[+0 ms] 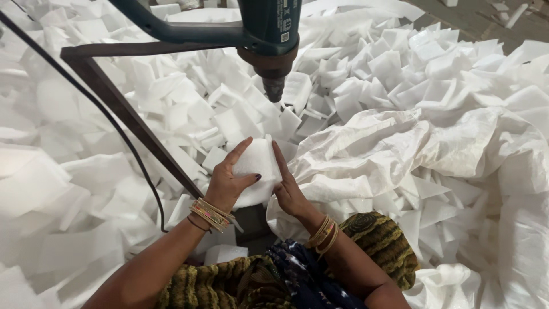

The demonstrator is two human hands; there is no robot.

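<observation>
Bright, even daylight floods the scene, washing out the heaped white foam pieces [171, 103] at left until their edges dissolve. Shadows are soft and shallow. The centre is sharp; corners smear and bend slightly with wide-angle distortion.

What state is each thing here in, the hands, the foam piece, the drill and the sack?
left hand: gripping the foam piece, fingers spread
right hand: flat against the foam piece's side
foam piece: held upright between both hands, below the drill
drill: mounted, pointing down, bit clear of the foam
white sack: open, crumpled
loose foam pieces: heaped all around
</observation>
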